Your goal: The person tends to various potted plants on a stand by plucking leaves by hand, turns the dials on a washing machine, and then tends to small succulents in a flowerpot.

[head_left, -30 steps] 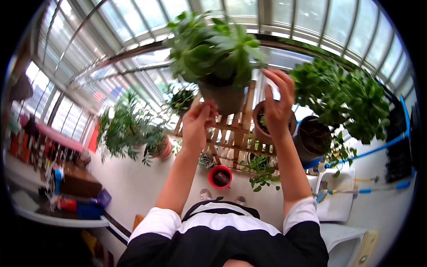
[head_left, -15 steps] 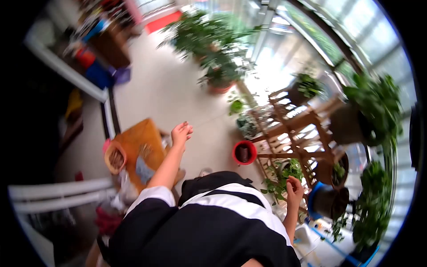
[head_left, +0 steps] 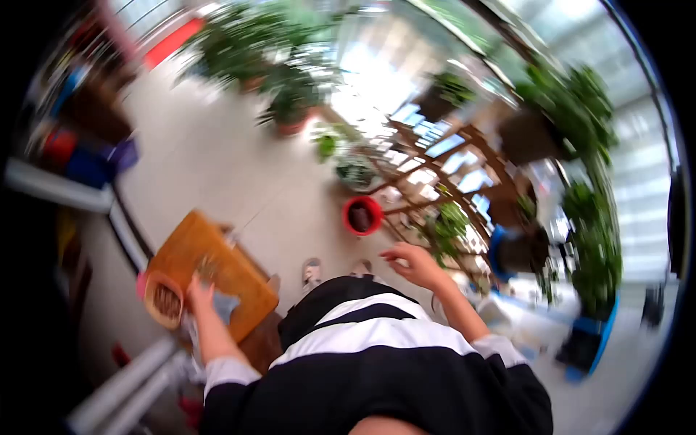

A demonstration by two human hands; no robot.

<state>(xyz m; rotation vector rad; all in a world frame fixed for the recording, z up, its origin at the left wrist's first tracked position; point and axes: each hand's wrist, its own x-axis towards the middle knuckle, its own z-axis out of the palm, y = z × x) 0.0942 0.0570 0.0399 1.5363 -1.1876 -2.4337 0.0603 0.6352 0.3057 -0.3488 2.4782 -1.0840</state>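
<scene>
My left hand (head_left: 201,291) is over the left side of an orange-brown wooden stool (head_left: 185,245), blurred by motion. Just beyond its fingertips lies a small heap of dry, greenish-brown bits (head_left: 206,268); whether the fingers touch it I cannot tell. A grey-blue cloth or bag (head_left: 226,306) rests on the stool to the right of the wrist. Left of the hand is a pinkish-orange container (head_left: 165,300) with brown contents. My right hand (head_left: 413,264) hangs in the air in front of my body, fingers loosely stretched, holding nothing visible.
A red pot (head_left: 362,215) with dark contents stands on the pale floor ahead. To the right, a brown slatted plant stand (head_left: 449,174) carries several potted plants. Large leafy plants (head_left: 290,94) stand farther off, near the windows. White rails (head_left: 127,384) are at lower left.
My left hand has gone from raised beside the stool to down over its top. My right hand has swung inward and forward. The view has shifted, and the stool's right side shows more.
</scene>
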